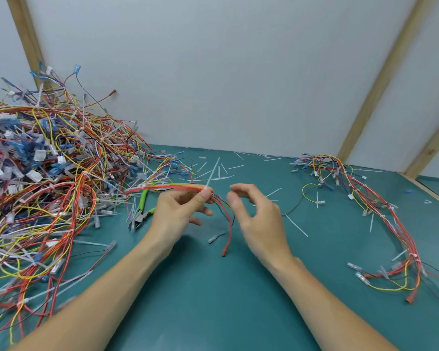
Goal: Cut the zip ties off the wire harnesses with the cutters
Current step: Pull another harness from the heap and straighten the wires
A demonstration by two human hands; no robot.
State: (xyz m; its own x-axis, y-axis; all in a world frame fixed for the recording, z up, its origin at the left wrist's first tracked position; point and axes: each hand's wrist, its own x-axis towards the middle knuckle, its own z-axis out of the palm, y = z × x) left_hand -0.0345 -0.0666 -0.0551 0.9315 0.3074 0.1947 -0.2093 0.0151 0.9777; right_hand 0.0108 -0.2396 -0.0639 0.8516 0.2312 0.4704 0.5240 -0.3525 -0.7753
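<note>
Left hand [180, 211]: thumb and fingers pinch a wire harness [167, 187] near its right end, held above the tabletop [213, 300]. A white zip tie [212, 173] stands up from the harness right at the thumb, its tail pointing up and away. Past the pinch, loose wires droop down; one red wire [229, 231] hangs to the tabletop and ends in a red terminal.

Right hand [254, 214]: holds nothing, fingers loosely curled and apart, thumb and fingertips facing the left hand, just right of the harness end. Slightly blurred.

Cutters [142, 211]: green handles, lying on the tabletop just left of the left hand, beneath the held harness, head toward the near side. Neither hand touches them.

Left of the cutters: a large tangled pile of harnesses [41, 178], red, yellow, blue and white wires with white and blue connectors, many white ties visible in it.

Well right of the right hand: a smaller bundle of harnesses [365, 203] laid in a long curve.

Behind the hands, between pile and bundle: short cut pieces of white zip tie [226, 171] scattered on the green tabletop; one more piece [296, 225] lies just right of the right hand.
</note>
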